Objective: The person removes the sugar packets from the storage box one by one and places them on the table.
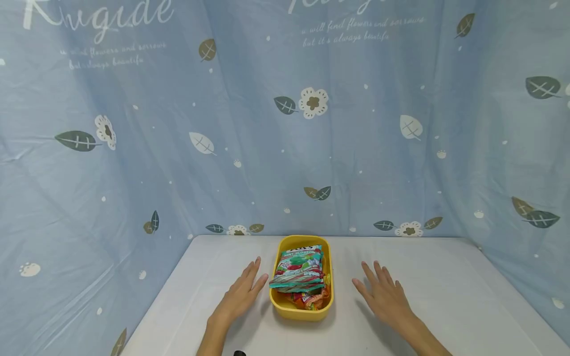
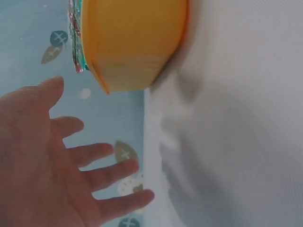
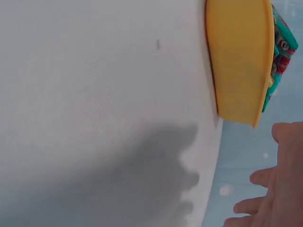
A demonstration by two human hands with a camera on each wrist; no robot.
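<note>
A yellow plastic bin (image 1: 300, 314) stands on the white table, holding candy bags. On top lies a teal and red candy bag (image 1: 297, 267) marked "Mint Blossom", its lower left corner over the rim. Below it, orange and red candy packets (image 1: 313, 299) show in the near end of the bin; what lies deeper is hidden. My left hand (image 1: 240, 295) hovers just left of the bin, fingers extended and apart from it. To the bin's right, farther off, my right hand (image 1: 386, 298) is held above the table with fingers spread. Neither hand touches anything.
The white table (image 1: 450, 282) reaches back to a blue curtain (image 1: 267, 148) printed with leaves and flowers, which also hangs along both sides. A small black object (image 1: 239, 353) shows at the bottom edge, near my left wrist; its kind cannot be told.
</note>
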